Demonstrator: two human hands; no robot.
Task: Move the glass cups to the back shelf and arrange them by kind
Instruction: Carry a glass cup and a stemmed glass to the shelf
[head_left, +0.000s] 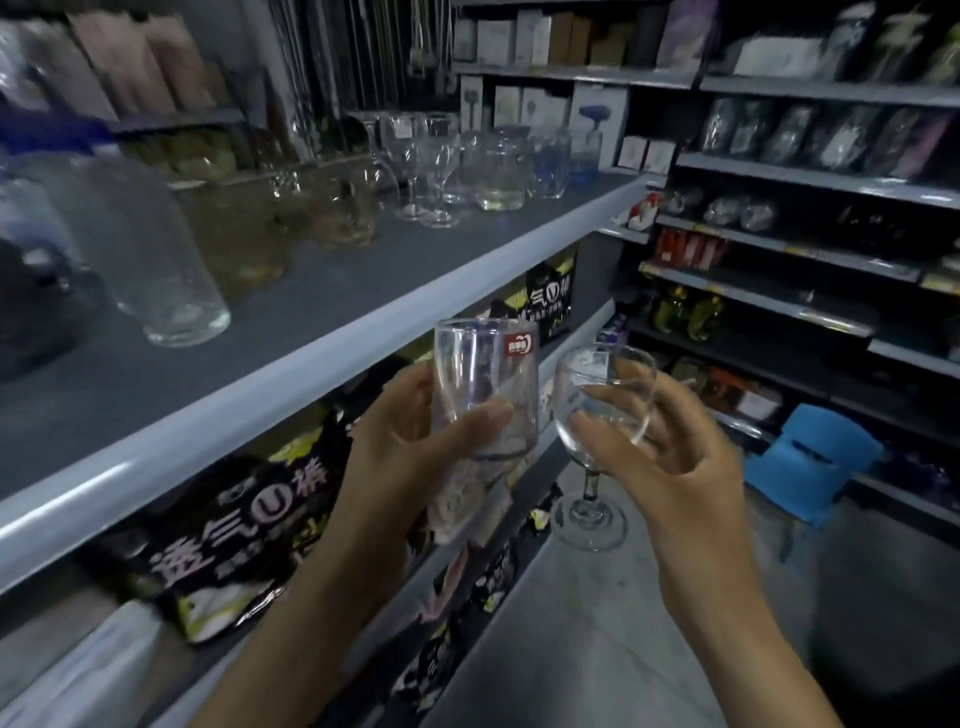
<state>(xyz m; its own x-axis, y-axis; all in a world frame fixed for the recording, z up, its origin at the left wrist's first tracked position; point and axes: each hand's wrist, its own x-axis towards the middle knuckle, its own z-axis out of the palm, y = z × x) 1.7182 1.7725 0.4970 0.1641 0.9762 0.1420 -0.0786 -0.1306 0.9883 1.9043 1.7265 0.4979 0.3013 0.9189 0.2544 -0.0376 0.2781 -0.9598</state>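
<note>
Left hand (410, 447): fingers and thumb curled round a straight-sided tumbler (485, 384). I hold it near its lower half, tilted slightly. A red sticker (519, 345) sits by the rim at the glass's 1 o'clock.

Right hand (670, 457): curled round the bowl of a wine glass (602, 400), thumb in front and fingers behind. Stem and foot hang free at the bowl's 6 o'clock.

The wine glass is at 3 o'clock of the tumbler, just beside it, with a narrow gap showing between them. Both are off the shelf, in front of and below its pale front edge.

The grey shelf (311, 322) runs from 8 o'clock to 1 o'clock across the view. On it:
- a tall clear glass (171, 280) at 10 o'clock
- yellowish glasses (343, 213) further back, blurred
- stemmed glasses (426, 171) near 12 o'clock
- handled mugs (501, 171) at their 3 o'clock, close beside

Black printed packets (244, 525) lie under the shelf at 7 o'clock. A blue stool (815, 457) stands at 4 o'clock.
</note>
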